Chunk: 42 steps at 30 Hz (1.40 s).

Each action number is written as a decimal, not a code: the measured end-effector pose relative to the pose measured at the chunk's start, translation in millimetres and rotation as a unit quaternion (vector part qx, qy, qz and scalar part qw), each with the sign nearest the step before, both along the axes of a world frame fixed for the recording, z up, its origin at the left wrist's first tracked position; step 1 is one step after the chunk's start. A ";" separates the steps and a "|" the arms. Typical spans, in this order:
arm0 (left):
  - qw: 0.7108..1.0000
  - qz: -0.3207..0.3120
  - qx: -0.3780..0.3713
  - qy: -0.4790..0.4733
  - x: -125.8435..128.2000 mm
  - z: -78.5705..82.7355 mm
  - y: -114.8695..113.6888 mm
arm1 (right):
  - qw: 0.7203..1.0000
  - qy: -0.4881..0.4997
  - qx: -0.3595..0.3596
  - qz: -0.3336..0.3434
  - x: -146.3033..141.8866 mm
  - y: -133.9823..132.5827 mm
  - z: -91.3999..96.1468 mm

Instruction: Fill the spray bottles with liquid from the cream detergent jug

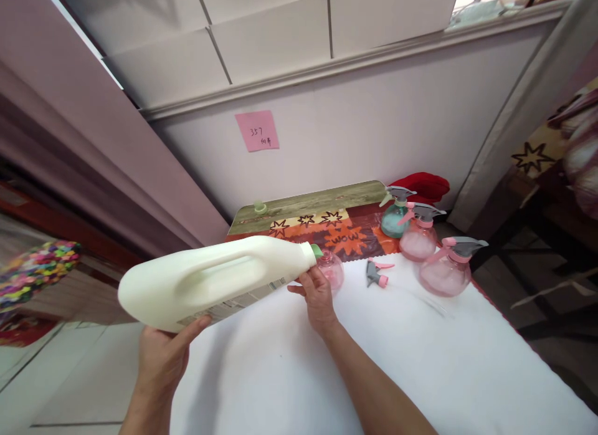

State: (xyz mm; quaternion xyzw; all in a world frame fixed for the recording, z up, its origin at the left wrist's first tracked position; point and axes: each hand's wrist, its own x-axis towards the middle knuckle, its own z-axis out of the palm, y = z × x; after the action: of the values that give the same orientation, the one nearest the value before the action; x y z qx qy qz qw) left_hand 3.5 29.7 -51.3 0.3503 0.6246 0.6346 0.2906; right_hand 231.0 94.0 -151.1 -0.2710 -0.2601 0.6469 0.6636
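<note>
A big creamy-white detergent bottle (224,276) with a moulded handle is tilted nearly level, its neck pointing right. My left hand (170,351) grips it from below near the base. Under the neck, the fingers of my right hand (320,298) close on the bottle. The bottle's green pouring spout (317,251) is over a small round pink spray bottle (333,272), which has no head on. The right hand partly hides that spray bottle; whether liquid is flowing cannot be seen. A grey and pink spray head (377,274) with a clear tube lies to the right.
Two pink spray bottles (445,273) (418,239) and a green one (395,218) stand at the table's right side. A pale green cap (260,207) rests near the wall. White cloth (289,372) covers the table front. Behind the green bottle lies something red (425,187).
</note>
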 end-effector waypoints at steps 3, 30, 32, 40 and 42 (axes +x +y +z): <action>1.000 -0.007 0.003 0.000 0.0 0.1 -0.1 | 1.000 0.004 0.000 0.000 0.4 -0.4 0.8; 0.997 -0.032 0.023 0.067 -5.3 8.2 3.3 | 1.000 0.013 -0.006 0.008 -1.4 2.8 -2.6; 0.997 -0.023 0.011 0.078 -3.7 11.0 2.5 | 1.000 0.013 -0.004 0.008 -1.5 2.8 -2.8; 0.998 0.016 -0.011 0.065 16.3 31.3 1.5 | 1.000 0.017 -0.006 0.005 -1.0 1.4 -1.7; 0.998 0.012 -0.007 0.061 18.4 33.0 2.0 | 1.000 0.016 -0.006 0.005 -0.8 1.4 -1.1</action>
State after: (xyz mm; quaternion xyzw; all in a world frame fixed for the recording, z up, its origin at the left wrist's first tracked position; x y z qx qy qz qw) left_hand 21.9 31.7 -18.3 0.3790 0.6499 0.6109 0.2466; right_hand 230.3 95.4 -152.2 -0.2630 -0.2472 0.6559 0.6629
